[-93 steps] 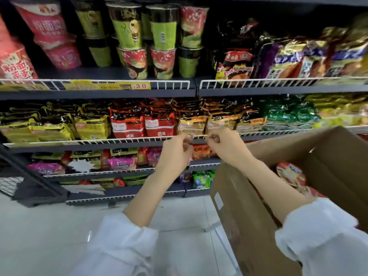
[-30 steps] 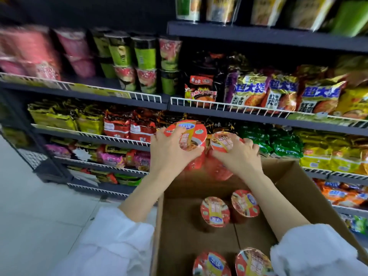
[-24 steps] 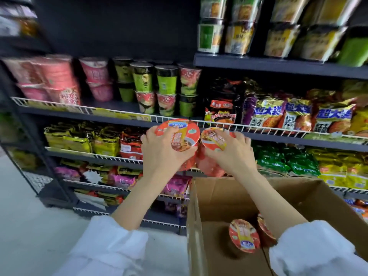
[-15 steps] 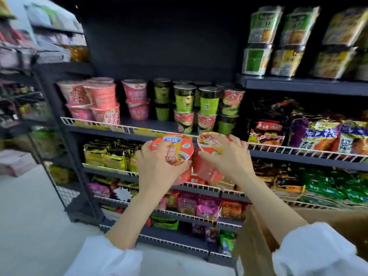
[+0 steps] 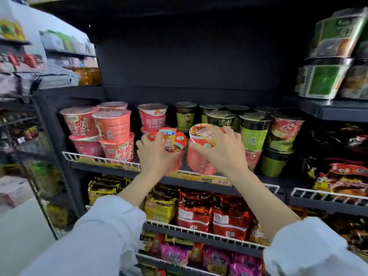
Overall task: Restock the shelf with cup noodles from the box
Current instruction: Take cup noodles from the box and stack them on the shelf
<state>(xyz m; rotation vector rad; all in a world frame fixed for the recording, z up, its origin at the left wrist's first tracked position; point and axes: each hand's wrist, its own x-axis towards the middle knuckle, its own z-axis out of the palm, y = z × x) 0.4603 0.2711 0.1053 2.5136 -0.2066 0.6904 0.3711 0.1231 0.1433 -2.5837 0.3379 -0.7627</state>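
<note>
Each of my hands grips a red cup noodle by its rim at the dark shelf [image 5: 199, 181] with the white wire rail. My left hand [image 5: 154, 156] holds one cup noodle [image 5: 172, 139], lid tilted toward me, just over the rail. My right hand [image 5: 223, 150] holds the other cup noodle [image 5: 201, 154] upright beside it, its base down at the shelf's front edge. Both cups sit in the gap between the pink bowls [image 5: 111, 134] and the green cups [image 5: 253, 134]. The box is out of view.
A higher shelf at right carries stacked green noodle packs [image 5: 326, 56]. Below the cup shelf lie rows of yellow and red bagged noodles [image 5: 195, 212]. Another rack [image 5: 39, 136] stands at left beside pale floor. The space above the cups is dark.
Both hands have lifted the two cups out of the box up to the cup shelf. My view has risen, and the box has dropped out of sight.
</note>
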